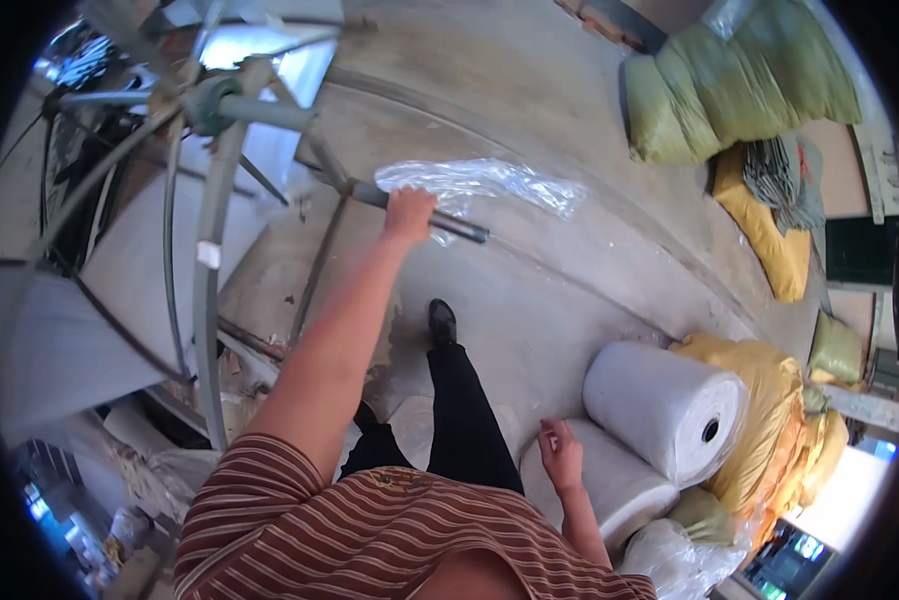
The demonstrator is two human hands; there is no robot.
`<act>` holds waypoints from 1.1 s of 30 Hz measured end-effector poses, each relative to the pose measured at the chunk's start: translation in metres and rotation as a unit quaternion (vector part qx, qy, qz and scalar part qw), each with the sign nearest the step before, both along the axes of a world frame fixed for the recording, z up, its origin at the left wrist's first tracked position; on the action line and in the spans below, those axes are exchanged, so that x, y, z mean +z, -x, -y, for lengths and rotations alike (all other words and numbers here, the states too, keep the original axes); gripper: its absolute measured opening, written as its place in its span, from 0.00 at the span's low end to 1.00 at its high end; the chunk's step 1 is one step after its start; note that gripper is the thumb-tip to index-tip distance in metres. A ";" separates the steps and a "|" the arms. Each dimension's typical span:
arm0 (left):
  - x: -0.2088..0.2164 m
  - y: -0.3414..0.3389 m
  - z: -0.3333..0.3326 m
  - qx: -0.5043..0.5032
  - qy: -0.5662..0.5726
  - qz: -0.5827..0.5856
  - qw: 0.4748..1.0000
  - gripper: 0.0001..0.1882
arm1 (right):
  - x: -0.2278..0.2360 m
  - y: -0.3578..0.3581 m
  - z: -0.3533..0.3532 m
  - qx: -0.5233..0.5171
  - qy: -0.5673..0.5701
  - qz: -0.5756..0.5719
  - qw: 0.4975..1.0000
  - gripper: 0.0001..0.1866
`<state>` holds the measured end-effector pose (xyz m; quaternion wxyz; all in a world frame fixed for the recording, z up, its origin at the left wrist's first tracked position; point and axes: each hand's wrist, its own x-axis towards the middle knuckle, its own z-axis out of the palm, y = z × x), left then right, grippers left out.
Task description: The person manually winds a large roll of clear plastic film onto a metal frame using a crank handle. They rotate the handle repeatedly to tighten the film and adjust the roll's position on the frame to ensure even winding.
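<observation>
My left hand is wrapped round a dark metal bar handle. The bar sticks out from the rim of a large spoked metal wheel, whose green hub is at the upper left. White sheet material shows behind the spokes. Beside my right hip, my right hand hangs with loosely bent fingers and nothing visible in it. It is nearest to two big white rolls, an upper roll with a dark core hole and a lower roll.
Crumpled clear plastic film lies on the concrete floor beyond the handle. Stuffed green sacks and a yellow sack are at the far right. More yellow sacks stand behind the rolls. My shoe is below the bar.
</observation>
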<state>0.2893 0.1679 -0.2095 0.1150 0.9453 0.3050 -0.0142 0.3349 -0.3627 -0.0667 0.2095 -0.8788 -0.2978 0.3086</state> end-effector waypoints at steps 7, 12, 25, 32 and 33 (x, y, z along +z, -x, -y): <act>0.066 0.120 0.092 -0.006 0.009 -0.007 1.000 0.13 | 0.079 0.074 -0.161 0.198 -0.315 0.101 0.923 0.13; 0.173 0.173 0.124 -0.032 0.031 0.034 0.998 0.10 | 0.123 0.150 -0.247 0.276 -0.434 0.157 0.843 0.22; 0.342 0.205 0.125 0.023 -0.077 0.454 0.887 0.25 | 0.252 0.076 -0.382 0.339 -0.405 0.496 0.690 0.29; 0.263 0.224 0.131 0.060 0.110 0.431 0.893 0.17 | 0.295 -0.032 -0.487 0.257 -0.243 0.587 0.728 0.20; 0.252 0.227 0.130 0.072 0.123 0.424 0.894 0.16 | 0.293 -0.052 -0.500 0.247 -0.220 0.594 0.733 0.19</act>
